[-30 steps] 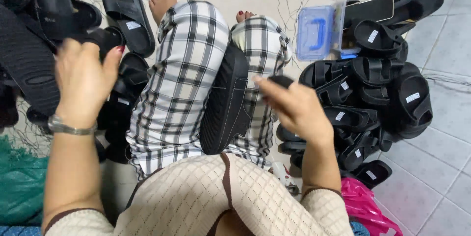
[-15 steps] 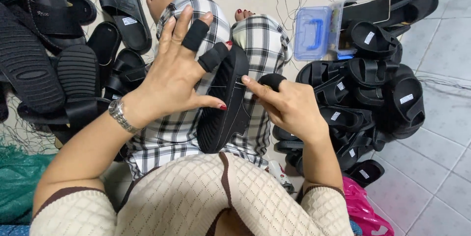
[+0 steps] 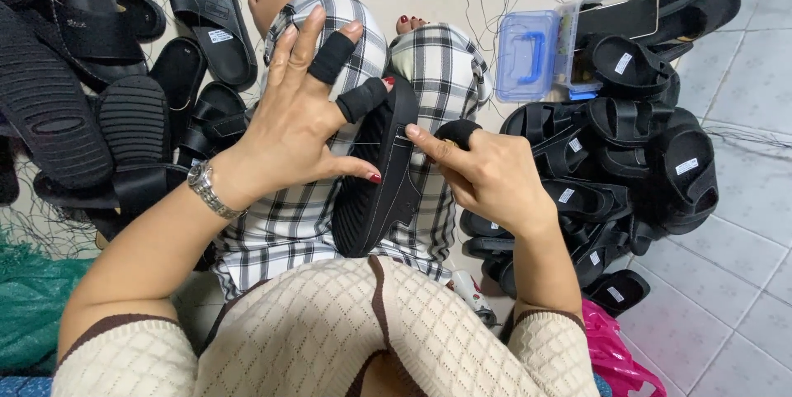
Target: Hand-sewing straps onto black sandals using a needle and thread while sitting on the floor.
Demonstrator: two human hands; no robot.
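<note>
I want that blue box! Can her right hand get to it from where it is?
Probably yes. The right hand is at the sandal on her lap, and the blue box sits on the floor just beyond it with nothing between them.
</note>
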